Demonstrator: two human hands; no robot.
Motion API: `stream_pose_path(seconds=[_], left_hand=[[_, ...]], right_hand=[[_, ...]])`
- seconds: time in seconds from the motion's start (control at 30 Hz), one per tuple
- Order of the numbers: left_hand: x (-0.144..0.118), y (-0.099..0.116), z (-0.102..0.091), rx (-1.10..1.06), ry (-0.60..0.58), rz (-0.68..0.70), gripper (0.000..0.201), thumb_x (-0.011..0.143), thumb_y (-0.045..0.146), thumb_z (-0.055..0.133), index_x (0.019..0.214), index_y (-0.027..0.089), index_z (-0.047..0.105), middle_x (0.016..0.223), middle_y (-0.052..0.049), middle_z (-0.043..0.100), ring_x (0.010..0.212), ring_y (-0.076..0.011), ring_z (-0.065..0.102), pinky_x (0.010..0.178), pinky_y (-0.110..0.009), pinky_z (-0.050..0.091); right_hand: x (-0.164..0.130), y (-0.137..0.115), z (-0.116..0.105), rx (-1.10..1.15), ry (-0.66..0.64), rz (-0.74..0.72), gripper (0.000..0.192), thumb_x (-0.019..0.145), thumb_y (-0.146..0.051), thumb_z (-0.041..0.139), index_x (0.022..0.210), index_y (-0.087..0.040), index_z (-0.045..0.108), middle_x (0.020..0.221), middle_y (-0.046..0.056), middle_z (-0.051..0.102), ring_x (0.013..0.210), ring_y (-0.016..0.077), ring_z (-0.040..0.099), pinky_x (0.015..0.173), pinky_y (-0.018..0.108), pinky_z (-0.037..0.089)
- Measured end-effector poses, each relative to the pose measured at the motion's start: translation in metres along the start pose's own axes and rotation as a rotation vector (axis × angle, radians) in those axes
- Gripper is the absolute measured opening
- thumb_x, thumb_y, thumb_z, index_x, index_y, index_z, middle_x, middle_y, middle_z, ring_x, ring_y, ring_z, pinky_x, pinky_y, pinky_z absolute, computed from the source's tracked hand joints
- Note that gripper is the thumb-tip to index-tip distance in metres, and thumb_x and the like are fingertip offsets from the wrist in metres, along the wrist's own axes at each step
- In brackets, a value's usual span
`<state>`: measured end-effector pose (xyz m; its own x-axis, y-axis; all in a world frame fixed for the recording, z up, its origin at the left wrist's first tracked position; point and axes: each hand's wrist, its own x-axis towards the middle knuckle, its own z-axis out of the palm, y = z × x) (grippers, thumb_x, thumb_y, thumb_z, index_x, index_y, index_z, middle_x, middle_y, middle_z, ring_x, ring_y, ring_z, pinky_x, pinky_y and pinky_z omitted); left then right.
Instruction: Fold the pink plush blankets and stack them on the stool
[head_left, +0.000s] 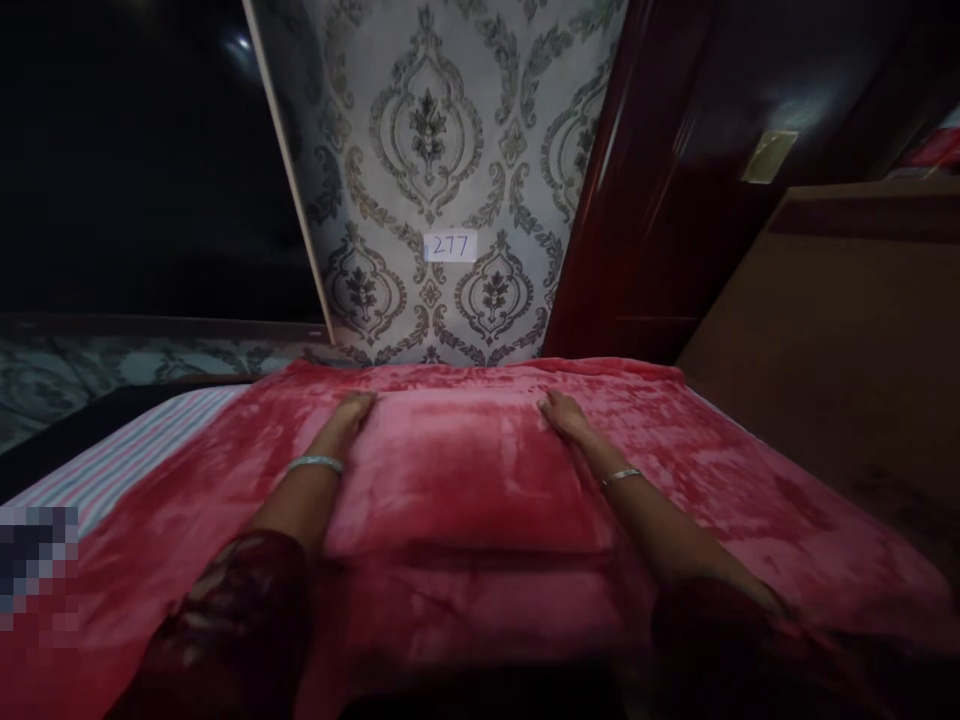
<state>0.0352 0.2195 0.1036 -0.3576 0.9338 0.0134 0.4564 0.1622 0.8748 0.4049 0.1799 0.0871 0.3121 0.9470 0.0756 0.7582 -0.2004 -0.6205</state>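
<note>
Spreading across most of the surface in the head view, a red plush blanket (pixel 705 470) shows mottled light and dark patches, with a striped sheet (pixel 161 440) beside it on the left. A folded red cloth (pixel 465 470) lies on the middle of it, between the person's arms. The left hand (pixel 358 405) is at its far left corner and the right hand (pixel 562 412) at its far right corner; whether the fingers pinch the cloth or only rest there, I cannot tell. Beyond stands a wall with grey damask wallpaper (pixel 427 130), bearing a paper label (pixel 450 246) marked 277. A dark screen (pixel 150 170) fills the upper left; glossy dark-red panelling (pixel 652 180) and a brown board-like surface (pixel 840 320) occupy the right.
</note>
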Motion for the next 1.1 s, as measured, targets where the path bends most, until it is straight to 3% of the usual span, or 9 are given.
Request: stream_pose_path(seconds=[0.07, 0.13, 0.2, 0.27, 0.4, 0.53, 0.83, 1.1], left_hand=[[-0.024, -0.001, -0.01, 0.045, -0.031, 0.129, 0.048, 0.083, 0.035, 0.069, 0.124, 0.012, 0.064, 0.139, -0.016, 0.059, 0.133, -0.0352, 0.048, 0.108, -0.047, 0.041], [-0.058, -0.013, -0.018, 0.134, -0.12, 0.36, 0.056, 0.079, 0.036, 0.072, 0.132, 0.022, 0.061, 0.154, -0.008, 0.047, 0.146, -0.0312, 0.032, 0.12, -0.045, 0.025], [-0.091, -0.035, -0.024, 0.39, -0.302, 0.757, 0.059, 0.086, 0.048, 0.062, 0.141, 0.028, 0.055, 0.161, -0.006, 0.037, 0.151, -0.0316, 0.022, 0.123, -0.052, 0.013], [-0.115, -0.059, -0.028, 0.583, -0.42, 0.925, 0.059, 0.095, 0.053, 0.047, 0.149, 0.031, 0.045, 0.163, -0.005, 0.033, 0.152, -0.0303, 0.02, 0.122, -0.056, 0.01], [-0.122, -0.089, -0.027, 0.722, -0.449, 0.908, 0.059, 0.101, 0.052, 0.029, 0.156, 0.03, 0.032, 0.164, -0.005, 0.03, 0.153, -0.0272, 0.019, 0.122, -0.056, 0.012], [-0.114, -0.09, -0.023, 0.711, -0.447, 0.91, 0.06, 0.101, 0.053, 0.031, 0.156, 0.03, 0.032, 0.164, -0.004, 0.029, 0.153, -0.0264, 0.017, 0.123, -0.056, 0.011], [-0.12, -0.093, -0.029, 0.633, -0.344, 0.908, 0.055, 0.102, 0.046, 0.029, 0.15, 0.024, 0.044, 0.161, -0.008, 0.034, 0.151, -0.0255, 0.027, 0.122, -0.054, 0.02], [-0.099, -0.114, -0.028, 0.598, -0.243, 1.055, 0.053, 0.1, 0.039, 0.035, 0.152, 0.034, 0.04, 0.158, -0.003, 0.041, 0.146, -0.0255, 0.037, 0.119, -0.054, 0.028]], right_hand=[[-0.031, 0.0, 0.0, -0.075, 0.003, -0.165, 0.056, 0.093, -0.035, 0.056, 0.147, -0.021, 0.05, 0.16, 0.014, 0.034, 0.145, 0.0352, 0.033, 0.115, 0.051, 0.03], [-0.067, 0.008, 0.007, -0.177, 0.0, -0.411, 0.058, 0.096, -0.043, 0.052, 0.151, -0.027, 0.044, 0.165, 0.009, 0.024, 0.15, 0.0341, 0.022, 0.118, 0.055, 0.024], [-0.099, 0.022, 0.018, -0.283, -0.012, -0.577, 0.057, 0.098, -0.049, 0.046, 0.152, -0.031, 0.041, 0.165, 0.007, 0.027, 0.151, 0.0339, 0.02, 0.118, 0.058, 0.021], [-0.118, 0.041, 0.029, -0.346, -0.018, -0.588, 0.057, 0.099, -0.053, 0.041, 0.152, -0.033, 0.04, 0.163, 0.005, 0.031, 0.151, 0.0338, 0.022, 0.117, 0.061, 0.024], [-0.118, 0.074, 0.043, -0.35, 0.046, -0.601, 0.059, 0.102, -0.052, 0.031, 0.153, -0.025, 0.04, 0.162, 0.01, 0.033, 0.15, 0.0288, 0.026, 0.116, 0.054, 0.032], [-0.11, 0.085, 0.045, -0.318, 0.091, -0.664, 0.06, 0.102, -0.052, 0.03, 0.153, -0.022, 0.039, 0.161, 0.01, 0.034, 0.151, 0.0258, 0.025, 0.119, 0.051, 0.029], [-0.118, 0.08, 0.043, -0.253, 0.079, -0.655, 0.059, 0.103, -0.051, 0.03, 0.153, -0.022, 0.04, 0.161, 0.01, 0.034, 0.151, 0.0243, 0.024, 0.121, 0.05, 0.026], [-0.126, 0.061, 0.039, -0.259, 0.051, -0.55, 0.059, 0.101, -0.052, 0.038, 0.156, -0.029, 0.033, 0.164, 0.004, 0.029, 0.152, 0.0253, 0.02, 0.12, 0.051, 0.026]])
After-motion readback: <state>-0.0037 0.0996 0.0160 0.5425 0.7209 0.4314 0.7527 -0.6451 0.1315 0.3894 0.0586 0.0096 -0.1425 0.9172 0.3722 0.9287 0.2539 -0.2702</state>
